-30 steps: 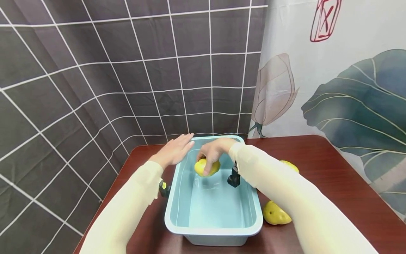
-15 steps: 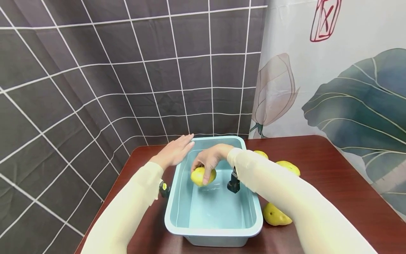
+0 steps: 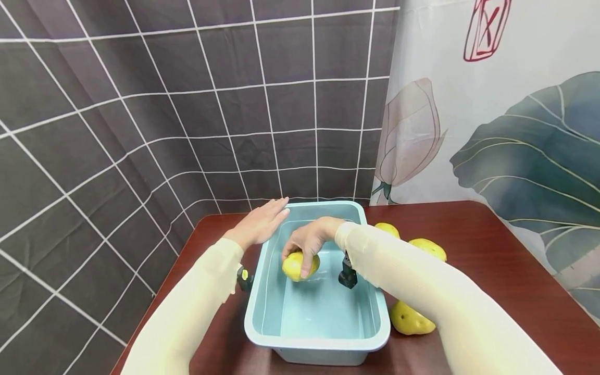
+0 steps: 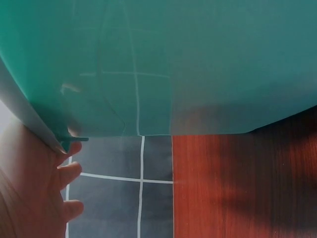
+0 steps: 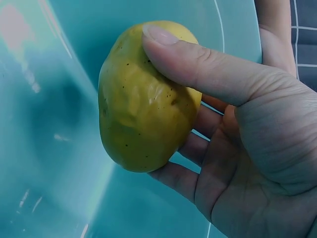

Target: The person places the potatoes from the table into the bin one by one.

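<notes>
My right hand point(image 3: 311, 240) grips a yellow potato point(image 3: 292, 266) inside a light blue plastic basin point(image 3: 319, 344). In the right wrist view the thumb lies across the top of the potato point(image 5: 143, 109) and the fingers curl under its far side. The skin shows small dark specks. My left hand point(image 3: 260, 224) rests at the basin's left rim, fingers straight and pointing toward the back. From the left wrist view, the fingertips of that hand point(image 4: 25, 183) show beside the outer wall of the basin point(image 4: 198, 64).
To the right of the basin, on the reddish-brown table point(image 3: 469, 229), lie a potato at the back point(image 3: 388, 229), another potato point(image 3: 428, 249) and a nearer potato point(image 3: 410, 319), partly behind my right sleeve. A dark grid curtain point(image 3: 244, 114) hangs close behind the table.
My right hand has moved the potato toward the near side and slightly left within the basin, uncovering the back potato on the table. My left hand has stayed at the rim.
</notes>
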Motion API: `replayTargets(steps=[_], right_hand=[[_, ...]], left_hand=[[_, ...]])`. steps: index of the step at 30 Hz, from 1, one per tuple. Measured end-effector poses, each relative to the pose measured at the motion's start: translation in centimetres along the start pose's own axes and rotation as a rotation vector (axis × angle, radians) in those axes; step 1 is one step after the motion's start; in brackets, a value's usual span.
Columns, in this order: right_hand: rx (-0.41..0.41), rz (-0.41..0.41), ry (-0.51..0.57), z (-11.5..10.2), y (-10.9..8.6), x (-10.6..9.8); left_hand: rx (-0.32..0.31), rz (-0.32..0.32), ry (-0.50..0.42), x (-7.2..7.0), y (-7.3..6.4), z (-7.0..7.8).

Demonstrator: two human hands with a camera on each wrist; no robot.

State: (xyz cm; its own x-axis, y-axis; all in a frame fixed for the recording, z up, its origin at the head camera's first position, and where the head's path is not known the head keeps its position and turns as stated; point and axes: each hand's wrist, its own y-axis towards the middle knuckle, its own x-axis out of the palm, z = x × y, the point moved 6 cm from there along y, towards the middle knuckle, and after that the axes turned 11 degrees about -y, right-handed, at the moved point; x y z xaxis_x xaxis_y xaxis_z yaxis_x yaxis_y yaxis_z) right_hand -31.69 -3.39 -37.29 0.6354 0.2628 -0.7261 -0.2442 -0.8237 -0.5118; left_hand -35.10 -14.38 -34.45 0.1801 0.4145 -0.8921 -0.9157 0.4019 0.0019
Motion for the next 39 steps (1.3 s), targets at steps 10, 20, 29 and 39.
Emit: replayTargets(steps=[10, 20, 29, 39], right_hand=[[0.05, 0.005, 0.015, 0.23, -0.25, 0.29], [0.063, 0.019, 0.022, 0.17, -0.2, 0.22], [0.073, 0.042, 0.058, 0.34, -0.11, 0.13], [0.062, 0.052, 0.012, 0.17, -0.22, 0.0]], left_hand=[[0.001, 0.006, 0.01, 0.19, 0.23, -0.2], [0.027, 0.014, 0.002, 0.17, 0.19, -0.1], [0.021, 0.013, 0.001, 0.1, 0.14, -0.12], [0.01, 0.015, -0.013, 0.11, -0.05, -0.07]])
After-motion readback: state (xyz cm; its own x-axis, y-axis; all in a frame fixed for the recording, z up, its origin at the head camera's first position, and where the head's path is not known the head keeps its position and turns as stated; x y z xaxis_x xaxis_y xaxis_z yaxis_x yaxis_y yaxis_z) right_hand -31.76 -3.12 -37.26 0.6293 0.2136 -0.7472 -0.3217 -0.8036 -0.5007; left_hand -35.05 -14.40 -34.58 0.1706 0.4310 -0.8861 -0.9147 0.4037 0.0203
